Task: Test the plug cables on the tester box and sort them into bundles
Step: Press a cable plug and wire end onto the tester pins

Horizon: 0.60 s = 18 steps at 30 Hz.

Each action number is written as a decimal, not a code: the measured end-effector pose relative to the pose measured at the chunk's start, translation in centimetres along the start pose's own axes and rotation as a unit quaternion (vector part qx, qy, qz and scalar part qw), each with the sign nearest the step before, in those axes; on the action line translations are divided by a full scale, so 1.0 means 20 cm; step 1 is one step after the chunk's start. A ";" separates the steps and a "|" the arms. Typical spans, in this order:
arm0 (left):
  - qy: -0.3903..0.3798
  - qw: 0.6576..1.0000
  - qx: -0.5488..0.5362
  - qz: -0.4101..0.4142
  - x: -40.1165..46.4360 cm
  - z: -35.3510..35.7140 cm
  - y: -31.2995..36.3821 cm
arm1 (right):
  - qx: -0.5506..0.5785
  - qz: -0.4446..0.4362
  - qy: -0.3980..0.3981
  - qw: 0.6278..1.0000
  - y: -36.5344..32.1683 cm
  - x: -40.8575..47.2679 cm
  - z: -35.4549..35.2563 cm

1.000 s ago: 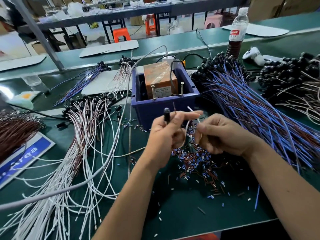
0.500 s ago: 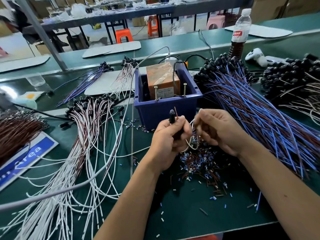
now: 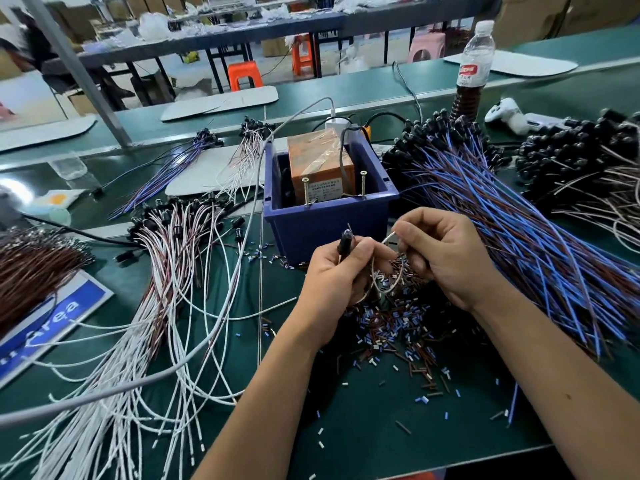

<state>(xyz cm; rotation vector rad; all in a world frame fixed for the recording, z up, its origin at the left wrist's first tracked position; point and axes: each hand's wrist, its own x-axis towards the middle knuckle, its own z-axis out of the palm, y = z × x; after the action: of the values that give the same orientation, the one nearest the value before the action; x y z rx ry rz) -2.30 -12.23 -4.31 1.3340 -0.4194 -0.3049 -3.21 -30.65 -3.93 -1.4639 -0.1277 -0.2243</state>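
Note:
My left hand (image 3: 341, 275) grips a plug cable by its black plug (image 3: 345, 241), which sticks up above my fingers. The cable's white and brown wires (image 3: 388, 285) loop down between my hands. My right hand (image 3: 446, 252) pinches the white wire end just in front of the tester box. The tester box (image 3: 320, 166) is orange, wrapped in tape, and sits inside a dark blue bin (image 3: 329, 223) with two upright screws at its front rim. A spread bundle of white-brown plug cables (image 3: 145, 289) lies to the left. A large pile of blue-brown plug cables (image 3: 519, 233) lies to the right.
Cut bits of wire insulation (image 3: 398, 327) litter the green mat below my hands. A brown wire bundle (image 3: 31, 271) and a blue sign (image 3: 52, 320) lie far left. A drink bottle (image 3: 472, 69) and more black-plug cables (image 3: 581, 157) are at the back right. A grey cable (image 3: 194, 355) crosses the mat.
Both hands moved up and closer to the blue bin. My left fingers curled tighter round the plug, and my right hand lifted the white wire end higher.

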 end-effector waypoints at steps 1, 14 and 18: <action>0.004 1.000 -0.002 -0.002 0.00 0.00 0.00 | -0.005 -0.003 0.008 1.000 0.00 0.00 0.00; 0.004 0.992 -0.125 -0.015 -0.01 0.00 0.04 | 0.063 0.059 -0.065 0.994 0.04 0.00 0.02; -0.003 0.990 -0.143 -0.015 -0.01 0.00 0.04 | 0.082 0.056 -0.089 0.991 0.02 -0.02 0.03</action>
<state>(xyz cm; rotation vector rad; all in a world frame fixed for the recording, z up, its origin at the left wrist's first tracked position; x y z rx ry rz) -2.60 -12.04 -3.60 1.0600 -0.3454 -0.3798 -3.40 -30.09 -4.36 -1.3210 -0.2033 0.0100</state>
